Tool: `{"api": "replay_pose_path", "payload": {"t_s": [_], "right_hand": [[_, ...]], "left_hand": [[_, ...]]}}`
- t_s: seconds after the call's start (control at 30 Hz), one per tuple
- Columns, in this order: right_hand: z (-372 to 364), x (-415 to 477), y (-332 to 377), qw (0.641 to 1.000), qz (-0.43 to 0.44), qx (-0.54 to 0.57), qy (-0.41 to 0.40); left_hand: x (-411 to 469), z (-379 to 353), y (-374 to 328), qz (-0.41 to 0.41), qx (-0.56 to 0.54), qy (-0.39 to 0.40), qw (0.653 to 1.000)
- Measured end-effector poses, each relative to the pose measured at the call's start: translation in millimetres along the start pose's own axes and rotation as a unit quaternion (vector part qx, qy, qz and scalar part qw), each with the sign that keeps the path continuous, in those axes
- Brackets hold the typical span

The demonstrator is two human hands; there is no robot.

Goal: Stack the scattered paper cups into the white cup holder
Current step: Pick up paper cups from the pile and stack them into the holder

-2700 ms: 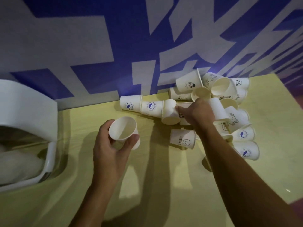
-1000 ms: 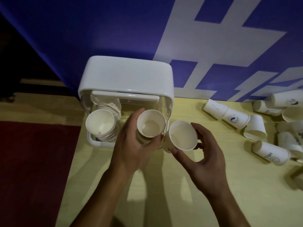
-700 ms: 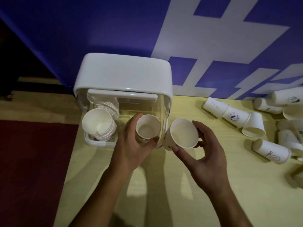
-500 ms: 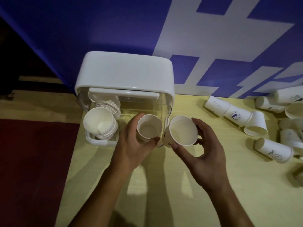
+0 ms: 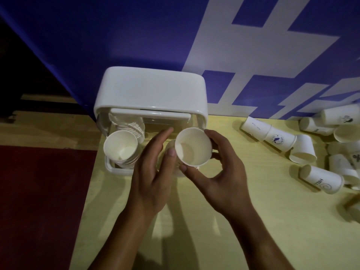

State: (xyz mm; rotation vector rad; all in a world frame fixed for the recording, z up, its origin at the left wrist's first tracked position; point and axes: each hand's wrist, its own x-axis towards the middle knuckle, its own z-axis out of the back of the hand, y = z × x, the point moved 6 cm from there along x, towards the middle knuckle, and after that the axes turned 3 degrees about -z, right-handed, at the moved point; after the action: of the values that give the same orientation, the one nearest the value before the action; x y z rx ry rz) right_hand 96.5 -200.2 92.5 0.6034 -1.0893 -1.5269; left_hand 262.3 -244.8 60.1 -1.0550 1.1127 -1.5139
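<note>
A pale yellow wooden worktop [image 5: 253, 221] set against a blue-and-white patterned wall [image 5: 233, 45] carries the scene, with a white plastic cup holder with a rounded lid [image 5: 150, 90] standing at its left rear edge, its open front turned toward the person so cups can go in from the near side. Inside the holder's left bay a leaning stack of plain white paper cups [image 5: 121, 148] sits mouth-up, rims fanned like a ribbed collar, evidently the place for nesting further cups. At the right of the worktop, well apart from the holder, a scatter of white paper cups with small printed logos [image 5: 280, 139] lies tipped on its sides, some touching, one marked with part of a word. The person's right hand [image 5: 220, 182] is curled around a plain white paper cup [image 5: 192, 146], thumb on the near side of its wall and fingers behind, holding it mouth-up and slightly tilted just in front of the holder's right bay, apparently lined up to drop onto another cup. The left hand [image 5: 152, 178] is partly closed around a second white cup [image 5: 170, 147], mostly hidden beneath the first, seemingly steadying it as a base. The held cup looks thin-walled, with a clean rolled rim and empty interior.
</note>
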Motion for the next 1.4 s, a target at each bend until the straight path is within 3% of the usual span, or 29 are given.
{"api": "replay_pose_path", "payload": {"t_s": [0.37,0.87,1.0,1.17,1.3,1.4], "right_hand": [[-32,-1,-35,0.999,-0.011,-0.035,0.031],[-40,-11,-66,0.986,-0.115,-0.092,0.072],[4,-30,-75,0.985,-0.138,-0.102,0.0],[88,-48,-116,0.968,-0.219,-0.079,-0.094],[156,-54,-150,0.958,-0.236,-0.081,-0.144],[201,-62,-174,0.952,-0.244,-0.085,-0.163]], "left_hand": [[8,-8,39,0.029,0.016,0.013,0.999],[-3,-3,59,0.07,0.068,0.013,0.995],[-21,-4,17,-0.023,0.115,-0.035,0.992],[-12,-70,-46,-0.221,0.162,0.02,0.962],[13,-158,-51,-0.226,0.148,0.082,0.959],[37,-238,-28,-0.195,0.228,0.154,0.942]]}}
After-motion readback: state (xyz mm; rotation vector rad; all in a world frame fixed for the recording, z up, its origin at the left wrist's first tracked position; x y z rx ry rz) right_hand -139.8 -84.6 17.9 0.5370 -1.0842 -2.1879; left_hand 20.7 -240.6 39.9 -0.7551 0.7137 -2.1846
